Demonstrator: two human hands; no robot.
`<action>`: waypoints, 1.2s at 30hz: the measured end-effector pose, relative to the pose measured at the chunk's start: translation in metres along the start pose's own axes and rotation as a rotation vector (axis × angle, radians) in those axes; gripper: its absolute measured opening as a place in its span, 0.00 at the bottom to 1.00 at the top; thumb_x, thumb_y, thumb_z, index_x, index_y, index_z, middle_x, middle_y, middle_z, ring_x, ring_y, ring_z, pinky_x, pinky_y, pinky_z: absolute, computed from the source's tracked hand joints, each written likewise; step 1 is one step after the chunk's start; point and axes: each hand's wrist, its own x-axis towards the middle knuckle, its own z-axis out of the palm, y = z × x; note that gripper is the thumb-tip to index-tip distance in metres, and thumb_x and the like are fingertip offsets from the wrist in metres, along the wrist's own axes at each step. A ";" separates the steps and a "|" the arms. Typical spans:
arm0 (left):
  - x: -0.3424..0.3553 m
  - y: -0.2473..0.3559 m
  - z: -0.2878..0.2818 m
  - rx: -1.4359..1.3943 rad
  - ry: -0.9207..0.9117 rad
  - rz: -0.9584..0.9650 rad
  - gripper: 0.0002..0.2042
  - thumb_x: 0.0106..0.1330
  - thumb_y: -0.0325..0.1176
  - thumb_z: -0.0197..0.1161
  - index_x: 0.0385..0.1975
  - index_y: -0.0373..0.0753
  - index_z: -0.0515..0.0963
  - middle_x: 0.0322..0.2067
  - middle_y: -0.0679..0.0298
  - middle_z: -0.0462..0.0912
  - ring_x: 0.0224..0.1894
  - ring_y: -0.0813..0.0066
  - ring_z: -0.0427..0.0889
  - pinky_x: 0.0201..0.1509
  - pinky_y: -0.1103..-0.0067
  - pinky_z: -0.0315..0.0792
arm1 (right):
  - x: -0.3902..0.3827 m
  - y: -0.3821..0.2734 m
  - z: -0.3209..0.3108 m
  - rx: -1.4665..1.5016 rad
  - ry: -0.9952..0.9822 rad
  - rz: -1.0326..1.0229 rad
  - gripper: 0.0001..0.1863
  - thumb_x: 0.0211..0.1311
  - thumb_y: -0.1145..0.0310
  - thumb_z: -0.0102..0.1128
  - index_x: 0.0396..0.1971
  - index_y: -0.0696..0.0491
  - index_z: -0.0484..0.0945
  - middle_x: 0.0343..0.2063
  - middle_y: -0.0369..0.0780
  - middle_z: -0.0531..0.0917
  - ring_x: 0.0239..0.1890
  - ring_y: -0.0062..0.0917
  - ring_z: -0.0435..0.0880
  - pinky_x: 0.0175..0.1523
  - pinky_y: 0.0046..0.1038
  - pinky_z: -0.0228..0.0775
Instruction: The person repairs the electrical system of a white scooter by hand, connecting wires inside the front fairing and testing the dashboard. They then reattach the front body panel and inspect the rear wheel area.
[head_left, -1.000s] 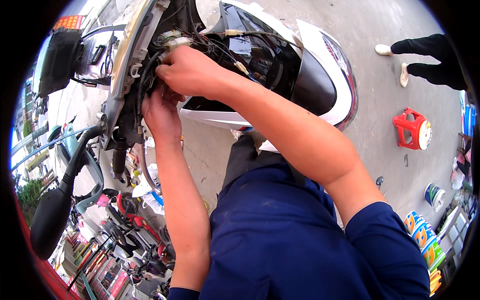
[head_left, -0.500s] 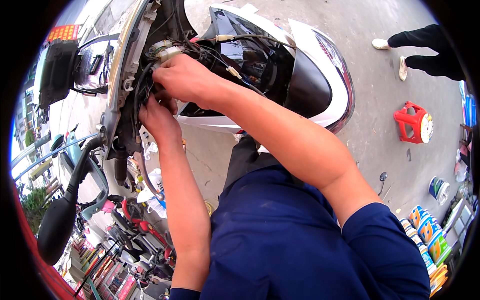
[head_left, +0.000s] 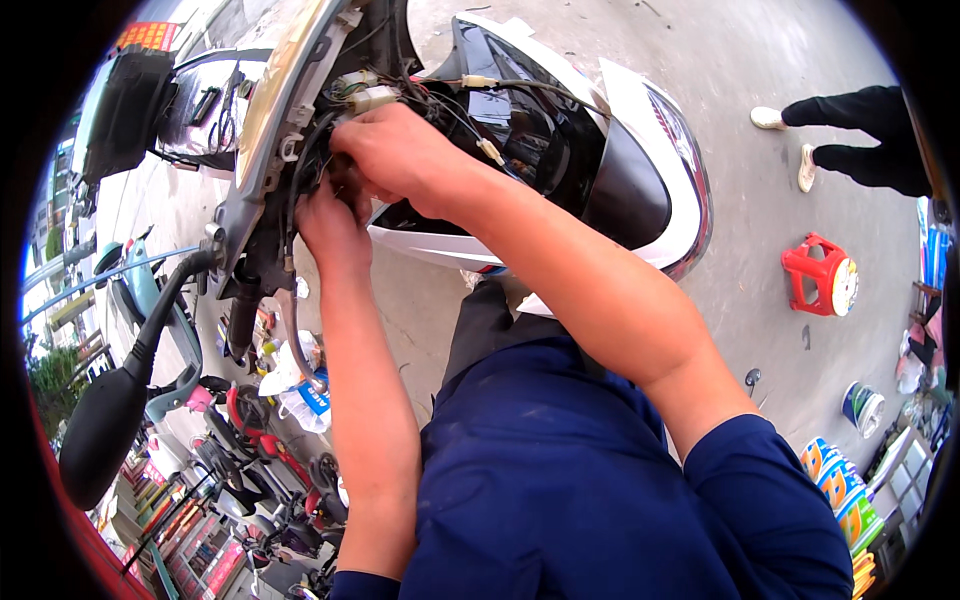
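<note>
My right hand (head_left: 393,150) is curled into the dark wiring (head_left: 313,160) inside the opened front of a scooter, its fingertips hidden at a bundle of cables. My left hand (head_left: 335,222) reaches in from just below, fingers bent and mostly behind the right hand; what both grip is too hidden to name. Above them sit white plastic connectors (head_left: 372,97), with another pale connector (head_left: 478,81) on a cable to the right. The panel frame (head_left: 290,110) rises along the left of my hands, and the white and black scooter body (head_left: 655,150) lies beyond them.
A black mirror (head_left: 102,430) juts out at lower left. Parked two-wheelers (head_left: 265,440) crowd behind my left arm. At right are a person's legs (head_left: 865,150), a red stool (head_left: 815,275), a bucket (head_left: 863,405) and stacked colourful containers (head_left: 840,480).
My hands stay at the same bundle of wires, with small shifts of the fingers. The whole view has moved slightly as my head moved.
</note>
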 end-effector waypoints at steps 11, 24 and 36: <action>-0.017 -0.005 0.023 0.253 0.291 0.315 0.08 0.67 0.31 0.52 0.28 0.34 0.75 0.19 0.65 0.76 0.12 0.82 0.67 0.14 0.84 0.54 | 0.015 0.017 -0.002 -0.306 0.069 -0.099 0.15 0.61 0.67 0.51 0.26 0.64 0.79 0.21 0.42 0.80 0.22 0.23 0.76 0.32 0.26 0.70; -0.030 0.006 0.003 -0.069 0.236 -0.092 0.06 0.66 0.35 0.55 0.34 0.41 0.76 0.31 0.70 0.76 0.30 0.83 0.73 0.27 0.85 0.65 | -0.007 0.049 0.007 -0.613 0.179 -0.310 0.12 0.59 0.67 0.54 0.35 0.62 0.77 0.28 0.52 0.82 0.35 0.46 0.82 0.41 0.37 0.73; -0.031 0.004 -0.026 -0.191 -0.124 -0.253 0.05 0.66 0.33 0.55 0.36 0.42 0.77 0.31 0.72 0.77 0.31 0.83 0.70 0.35 0.83 0.63 | 0.006 0.035 0.008 -0.691 0.182 -0.326 0.14 0.54 0.67 0.59 0.37 0.62 0.79 0.25 0.51 0.82 0.32 0.41 0.83 0.40 0.33 0.74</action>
